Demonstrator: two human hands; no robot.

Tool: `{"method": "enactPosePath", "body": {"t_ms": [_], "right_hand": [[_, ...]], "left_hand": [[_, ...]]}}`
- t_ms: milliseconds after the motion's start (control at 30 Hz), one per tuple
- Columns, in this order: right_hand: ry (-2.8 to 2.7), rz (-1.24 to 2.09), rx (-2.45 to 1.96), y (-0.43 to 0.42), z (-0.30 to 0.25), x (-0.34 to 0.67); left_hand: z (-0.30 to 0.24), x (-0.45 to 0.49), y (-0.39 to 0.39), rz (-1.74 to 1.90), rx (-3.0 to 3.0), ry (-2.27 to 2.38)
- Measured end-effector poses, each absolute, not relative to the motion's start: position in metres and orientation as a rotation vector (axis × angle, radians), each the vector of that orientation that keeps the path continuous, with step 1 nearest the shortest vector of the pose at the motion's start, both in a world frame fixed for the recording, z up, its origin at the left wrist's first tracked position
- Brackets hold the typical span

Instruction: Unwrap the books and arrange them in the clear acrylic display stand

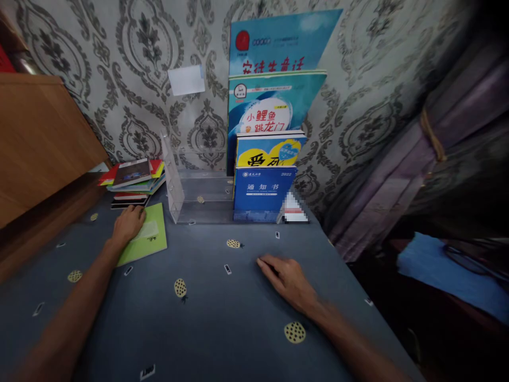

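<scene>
Left hand lies flat on a green booklet, fingers narrow, grip unclear. Booklet sits on blue tablecloth near acrylic rack. Right hand rests apart, fingers loosely together, holding nothing.

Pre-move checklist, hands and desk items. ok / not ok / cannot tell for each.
1. Left hand flat on green notebook: ok.
2. Left hand's grip on that notebook: cannot tell.
3. Right hand empty, resting on blue tablecloth: ok.
4. Clear acrylic rack upright: ok.
5. Blue booklet standing in rack: ok.
6. Stack of books squared: not ok, edges uneven.
</scene>
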State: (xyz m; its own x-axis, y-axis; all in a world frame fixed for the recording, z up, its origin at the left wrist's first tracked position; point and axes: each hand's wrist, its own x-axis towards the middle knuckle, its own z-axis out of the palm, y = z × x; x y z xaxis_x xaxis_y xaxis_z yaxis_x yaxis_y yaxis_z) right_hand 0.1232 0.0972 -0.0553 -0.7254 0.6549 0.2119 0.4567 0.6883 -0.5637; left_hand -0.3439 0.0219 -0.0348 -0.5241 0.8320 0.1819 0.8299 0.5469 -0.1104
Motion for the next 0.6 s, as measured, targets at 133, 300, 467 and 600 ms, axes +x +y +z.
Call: {"method": "enactPosePath", "body": {"t_ms": [133,300,467,600], "right_hand": [[-2.498,0.666,-0.874,0.097,-0.056,0.123],[-2.516,0.646,-0.878,0.096,-0.055,0.123],[-2.525,0.637,-0.893,0.095,-0.052,0.123],[-2.524,0.620,-0.893,0.094,-0.053,0.123]], "left_hand": [[-0.036,-0.334,0.012,0.046,-1.417,-2.548],[-0.029,-0.311,0.000,0.179,-1.419,-2.537],[-0.016,-0.287,-0.010,0.387,-1.464,-2.511],[-0.006,-0.268,-0.016,0.522,-1.514,-2.534]]}}
